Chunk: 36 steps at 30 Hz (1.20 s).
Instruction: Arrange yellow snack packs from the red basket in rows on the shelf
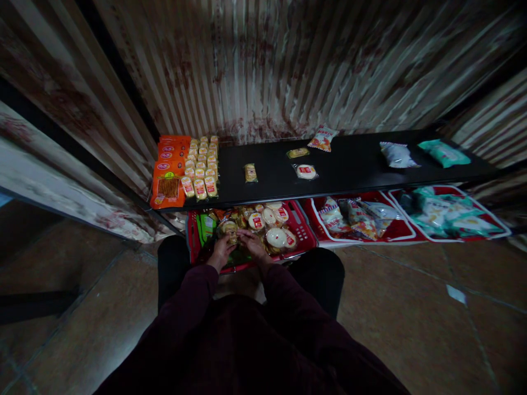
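Note:
Both hands are over a red basket (302, 224) of wrapped snacks, between my knees. My left hand (222, 251) is closed on a small yellowish wrapped snack (231, 237). From the other side, my right hand (253, 246) has its fingertips closed on the same pack. Round white wrapped cakes (275, 237) lie just right of my right hand. A bright green packet (206, 227) is at the basket's left side. What lies under my hands is partly hidden.
Above the basket runs a black shelf (267, 181). Orange packets (168, 170) and rows of small yellow packs (201, 164) stand at its left. A yellowish pack (250, 173) and a round cake (305, 171) lie mid-shelf. Two more red baskets (304, 207) (453, 240) stand rightward.

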Each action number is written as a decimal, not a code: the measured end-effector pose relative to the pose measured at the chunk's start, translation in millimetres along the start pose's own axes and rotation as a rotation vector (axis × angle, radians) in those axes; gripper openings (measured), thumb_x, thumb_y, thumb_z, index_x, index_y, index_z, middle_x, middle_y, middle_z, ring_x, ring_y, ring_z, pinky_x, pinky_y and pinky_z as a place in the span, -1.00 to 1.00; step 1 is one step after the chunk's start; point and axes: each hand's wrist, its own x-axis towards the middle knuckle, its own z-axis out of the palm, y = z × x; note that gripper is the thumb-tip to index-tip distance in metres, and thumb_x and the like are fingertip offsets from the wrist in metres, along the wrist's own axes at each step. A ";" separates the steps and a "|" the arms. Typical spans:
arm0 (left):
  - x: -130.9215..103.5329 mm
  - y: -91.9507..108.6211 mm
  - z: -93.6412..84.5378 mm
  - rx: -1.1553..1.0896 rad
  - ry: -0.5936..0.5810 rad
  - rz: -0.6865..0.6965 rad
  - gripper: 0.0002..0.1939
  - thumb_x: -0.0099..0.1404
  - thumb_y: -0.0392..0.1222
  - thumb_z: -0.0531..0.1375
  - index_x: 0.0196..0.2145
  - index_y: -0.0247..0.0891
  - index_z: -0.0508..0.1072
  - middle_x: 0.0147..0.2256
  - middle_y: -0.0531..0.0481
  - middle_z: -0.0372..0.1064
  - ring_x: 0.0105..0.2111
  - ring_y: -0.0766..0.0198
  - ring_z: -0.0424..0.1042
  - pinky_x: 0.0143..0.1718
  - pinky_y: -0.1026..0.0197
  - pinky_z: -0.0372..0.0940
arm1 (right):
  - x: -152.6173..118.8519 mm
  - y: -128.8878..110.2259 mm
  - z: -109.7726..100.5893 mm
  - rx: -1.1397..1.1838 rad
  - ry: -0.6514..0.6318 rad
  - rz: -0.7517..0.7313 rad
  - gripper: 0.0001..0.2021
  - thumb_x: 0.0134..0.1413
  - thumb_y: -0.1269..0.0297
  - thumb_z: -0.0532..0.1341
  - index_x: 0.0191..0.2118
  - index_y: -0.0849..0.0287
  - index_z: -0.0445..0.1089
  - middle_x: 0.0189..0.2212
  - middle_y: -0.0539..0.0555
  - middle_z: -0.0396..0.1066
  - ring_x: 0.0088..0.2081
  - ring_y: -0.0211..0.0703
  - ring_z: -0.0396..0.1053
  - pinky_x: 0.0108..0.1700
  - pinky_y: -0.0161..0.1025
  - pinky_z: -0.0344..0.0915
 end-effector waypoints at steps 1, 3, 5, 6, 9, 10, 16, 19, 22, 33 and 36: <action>-0.6 -0.2 -0.1 0.003 0.003 -0.003 -0.93 0.21 -0.34 0.14 -0.32 -0.31 0.41 -0.44 -0.03 0.43 -0.44 0.35 0.44 -0.24 0.21 0.39 | -0.8 -1.3 0.4 0.014 0.004 0.007 -0.61 -0.28 0.02 0.35 -0.28 0.13 0.48 -0.22 0.11 0.51 -0.22 -0.10 0.42 -0.22 -0.20 0.29; -1.5 -0.4 -0.7 -0.001 0.008 -0.020 -0.92 0.21 -0.35 0.13 -0.32 -0.30 0.41 -0.46 -0.03 0.43 -0.45 0.34 0.44 -0.24 0.20 0.39 | -3.0 -4.2 1.3 0.050 0.015 0.022 -0.61 -0.31 0.04 0.37 -0.29 0.13 0.47 -0.22 0.11 0.51 -0.18 -0.09 0.42 -0.19 -0.19 0.29; -1.6 -0.3 -1.4 -0.011 0.005 -0.041 -0.92 0.20 -0.35 0.13 -0.32 -0.30 0.41 -0.47 -0.02 0.42 -0.47 0.34 0.44 -0.25 0.19 0.39 | -5.5 -6.9 2.6 0.061 0.011 0.023 -0.61 -0.32 0.04 0.37 -0.29 0.12 0.47 -0.22 0.12 0.52 -0.16 -0.07 0.42 -0.17 -0.19 0.29; -1.4 -0.2 -1.7 -0.016 0.004 -0.050 -0.92 0.20 -0.35 0.13 -0.33 -0.30 0.40 -0.48 -0.02 0.41 -0.48 0.34 0.43 -0.26 0.20 0.39 | -6.6 -8.1 3.3 0.065 0.009 0.024 -0.61 -0.32 0.03 0.37 -0.29 0.12 0.47 -0.22 0.12 0.52 -0.15 -0.06 0.42 -0.17 -0.19 0.28; -0.4 -0.5 -2.2 -0.026 0.012 -0.063 -0.93 0.19 -0.35 0.14 -0.33 -0.31 0.40 -0.51 -0.01 0.39 -0.52 0.36 0.41 -0.33 0.22 0.39 | -8.8 -10.3 5.2 0.079 0.007 0.038 -0.60 -0.33 0.02 0.37 -0.30 0.13 0.47 -0.22 0.12 0.52 -0.16 -0.06 0.42 -0.17 -0.18 0.28; 0.0 -0.8 -2.3 -0.030 0.019 -0.066 -0.94 0.19 -0.35 0.15 -0.33 -0.30 0.40 -0.52 0.00 0.39 -0.53 0.36 0.41 -0.35 0.23 0.39 | -9.1 -10.6 5.7 0.085 0.007 0.043 -0.60 -0.34 0.02 0.38 -0.30 0.14 0.47 -0.23 0.12 0.52 -0.16 -0.07 0.42 -0.17 -0.18 0.28; -0.3 -1.9 -2.4 -0.042 0.043 -0.079 -0.95 0.18 -0.32 0.17 -0.34 -0.29 0.39 -0.52 0.02 0.38 -0.54 0.36 0.40 -0.38 0.24 0.36 | -10.2 -12.0 6.3 0.043 -0.015 0.031 -0.59 -0.31 0.02 0.36 -0.28 0.15 0.47 -0.24 0.12 0.52 -0.21 -0.10 0.42 -0.17 -0.18 0.28; -1.9 -1.2 -2.5 -0.041 0.035 -0.084 -0.96 0.20 -0.33 0.14 -0.36 -0.29 0.39 -0.52 0.01 0.37 -0.55 0.36 0.39 -0.35 0.21 0.35 | -10.8 -12.9 6.5 -0.001 -0.015 0.019 -0.60 -0.29 0.01 0.35 -0.29 0.15 0.48 -0.22 0.12 0.52 -0.20 -0.10 0.42 -0.18 -0.19 0.29; -2.4 -0.9 -2.6 -0.024 0.022 -0.086 -0.97 0.17 -0.33 0.16 -0.37 -0.30 0.39 -0.51 0.00 0.37 -0.54 0.35 0.39 -0.34 0.20 0.34 | -10.0 -12.4 6.3 -0.014 -0.018 0.012 -0.61 -0.28 0.01 0.35 -0.29 0.14 0.50 -0.21 0.11 0.53 -0.19 -0.10 0.43 -0.16 -0.18 0.31; 0.8 0.3 -1.2 0.027 0.074 -0.083 -0.95 0.13 -0.33 0.20 -0.45 -0.28 0.36 -0.58 0.09 0.30 -0.60 0.43 0.30 -0.44 0.33 0.20 | -4.5 0.7 12.9 -0.228 -0.029 -0.117 -0.65 -0.12 0.06 0.28 -0.18 0.08 0.49 -0.19 0.04 0.52 -0.17 -0.12 0.44 -0.01 -0.13 0.33; 0.2 2.1 -0.4 0.038 0.087 -0.075 -0.97 0.12 -0.30 0.20 -0.42 -0.27 0.38 -0.61 0.13 0.26 -0.64 0.46 0.24 -0.50 0.35 0.12 | -5.3 1.4 12.4 -0.309 -0.027 -0.181 -0.67 -0.10 0.11 0.27 -0.15 0.06 0.48 -0.15 0.04 0.50 -0.17 -0.12 0.45 -0.01 -0.13 0.33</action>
